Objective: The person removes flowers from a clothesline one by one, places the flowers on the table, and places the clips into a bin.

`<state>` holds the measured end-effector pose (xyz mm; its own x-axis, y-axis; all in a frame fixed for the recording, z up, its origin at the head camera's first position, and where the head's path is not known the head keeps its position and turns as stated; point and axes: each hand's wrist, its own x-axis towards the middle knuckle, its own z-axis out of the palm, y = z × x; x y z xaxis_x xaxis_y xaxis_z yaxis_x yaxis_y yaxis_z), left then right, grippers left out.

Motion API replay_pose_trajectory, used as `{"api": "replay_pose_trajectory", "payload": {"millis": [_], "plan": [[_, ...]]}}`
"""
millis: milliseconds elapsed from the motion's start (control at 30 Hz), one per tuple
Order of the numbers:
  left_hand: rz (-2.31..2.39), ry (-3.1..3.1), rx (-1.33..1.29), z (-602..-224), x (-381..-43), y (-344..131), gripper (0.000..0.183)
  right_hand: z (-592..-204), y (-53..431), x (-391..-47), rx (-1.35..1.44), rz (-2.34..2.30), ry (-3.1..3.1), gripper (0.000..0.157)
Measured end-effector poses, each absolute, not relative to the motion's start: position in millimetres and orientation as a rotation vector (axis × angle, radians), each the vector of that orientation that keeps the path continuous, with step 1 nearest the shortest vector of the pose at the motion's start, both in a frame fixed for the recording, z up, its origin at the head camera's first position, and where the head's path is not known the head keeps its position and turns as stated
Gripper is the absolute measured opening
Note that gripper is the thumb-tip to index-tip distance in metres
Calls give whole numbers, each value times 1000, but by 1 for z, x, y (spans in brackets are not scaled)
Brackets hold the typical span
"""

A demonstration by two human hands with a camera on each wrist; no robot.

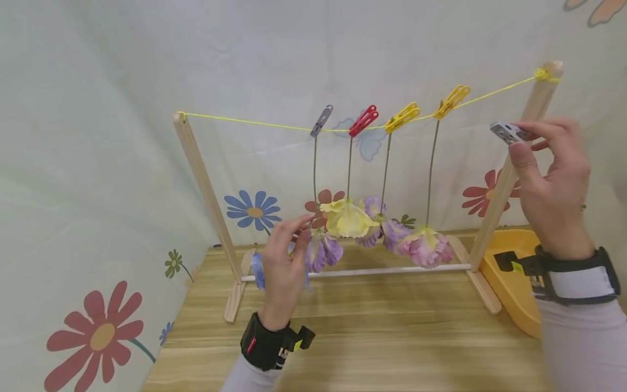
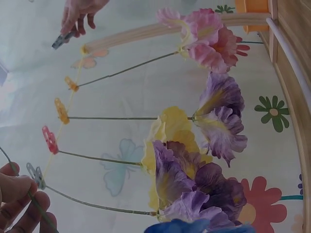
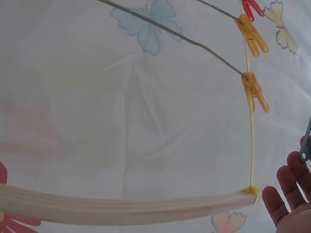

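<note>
My left hand [image 1: 284, 267] pinches the thin green stem [image 2: 37, 206] of a blue artificial flower [image 1: 257, 270], whose bloom hangs partly hidden behind that hand. My right hand [image 1: 560, 182] holds a grey clothespin [image 1: 503, 132] between thumb and fingers, near the right post. A yellow string [image 1: 245, 120] carries several flowers hung bloom-down: a purple one [image 1: 323, 252] from a grey clothespin [image 1: 321, 121], a yellow one [image 1: 348, 219] from a red clothespin [image 1: 363, 121], then another purple one [image 1: 393, 233] and a pink one [image 1: 426, 248] from yellow clothespins [image 1: 401, 117].
The string runs between the left wooden post [image 1: 203, 185] and the right wooden post [image 1: 499, 198]. A white rod [image 1: 387, 271] joins the posts low down. An orange-yellow tray [image 1: 514, 305] sits at the right on the wooden table [image 1: 382, 332]. Behind hangs a flower-printed curtain [image 1: 122, 163].
</note>
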<state>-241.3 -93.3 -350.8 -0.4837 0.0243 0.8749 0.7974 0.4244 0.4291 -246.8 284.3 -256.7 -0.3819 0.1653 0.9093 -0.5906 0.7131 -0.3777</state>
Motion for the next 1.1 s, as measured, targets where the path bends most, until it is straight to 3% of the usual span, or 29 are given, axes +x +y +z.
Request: {"api": "replay_pose_trajectory", "payload": {"millis": [767,1100], "plan": [[-991,-2165,-862,-350,-212,-80,27,-339,348,-238,65,907,-1762,37],[-821,-2363,-948,-353,-204,-76,28,-363,373,-255,-69,870,-1914,35]]}}
